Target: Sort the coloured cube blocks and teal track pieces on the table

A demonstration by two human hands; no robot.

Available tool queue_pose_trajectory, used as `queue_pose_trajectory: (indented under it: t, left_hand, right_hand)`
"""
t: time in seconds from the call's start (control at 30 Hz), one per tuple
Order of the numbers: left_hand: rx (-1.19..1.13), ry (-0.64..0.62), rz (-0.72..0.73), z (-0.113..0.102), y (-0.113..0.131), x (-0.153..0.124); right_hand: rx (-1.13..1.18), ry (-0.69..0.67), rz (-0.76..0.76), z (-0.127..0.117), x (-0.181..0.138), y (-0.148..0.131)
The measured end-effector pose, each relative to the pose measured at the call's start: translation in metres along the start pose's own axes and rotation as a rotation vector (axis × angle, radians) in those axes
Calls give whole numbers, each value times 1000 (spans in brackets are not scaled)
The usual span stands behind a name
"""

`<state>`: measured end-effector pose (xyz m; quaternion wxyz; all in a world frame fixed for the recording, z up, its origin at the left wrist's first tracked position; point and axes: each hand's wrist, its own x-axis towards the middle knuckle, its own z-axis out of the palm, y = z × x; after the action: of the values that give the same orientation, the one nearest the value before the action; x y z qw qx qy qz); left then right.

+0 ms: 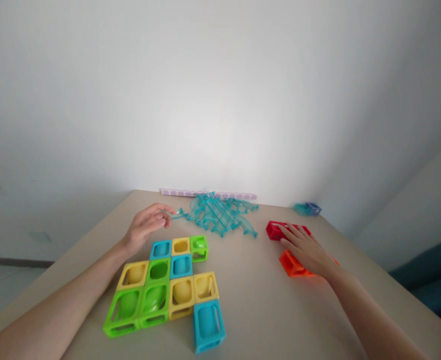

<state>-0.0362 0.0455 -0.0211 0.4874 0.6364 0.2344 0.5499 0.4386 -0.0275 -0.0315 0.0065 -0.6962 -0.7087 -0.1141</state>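
Note:
My left hand (pixel 148 227) is at the far left of the table, fingers curled around the near end of a translucent teal plastic track piece (pixel 180 214). Beside it lies a loose pile of similar teal track pieces (pixel 216 212). With fingers spread, my right hand (pixel 306 247) rests palm down over a red hollow block (pixel 276 230) and an orange hollow block (pixel 293 265), partly hiding both. Between my forearms, green, yellow and blue hollow cube blocks (pixel 159 270) sit joined side by side in an uneven flat group.
A purple-and-white patterned strip (pixel 243 196) lies along the wall behind the pile. At the back right corner are a translucent teal piece (pixel 300 209) and a dark blue block (pixel 313 209). The table (pixel 250 310) meets a white wall (pixel 220 110). Dark fabric (pixel 430 272) hangs at right.

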Motion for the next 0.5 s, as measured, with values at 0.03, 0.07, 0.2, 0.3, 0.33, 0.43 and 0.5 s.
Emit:
queue_pose_trajectory:
  t: [0.03,0.07,0.2,0.3,0.33,0.43,0.5]
  left_hand:
    - [0,0,1,0,-1,0]
    - [1,0,1,-1,-1,0]
    - [10,-19,21,-2,-2,1]
    - [23,-30,23,-1,-2,0]
    - [29,-32,20,0,-2,0]
    - [41,-46,16,0,-2,0]
    - [46,-55,12,-1,-3,-1]
  right_hand:
    - [-5,-19,20,0,-1,-1]
    - [-13,-22,49,-1,-1,-2]
    - [-54,3,151,-4,-5,-10]
    - [-94,-11,151,-6,-5,-13]
    - [-105,-15,148,-6,-4,-14]
    - [-120,-6,156,-9,-1,-18]
    - [-112,-3,170,-12,1,-21]
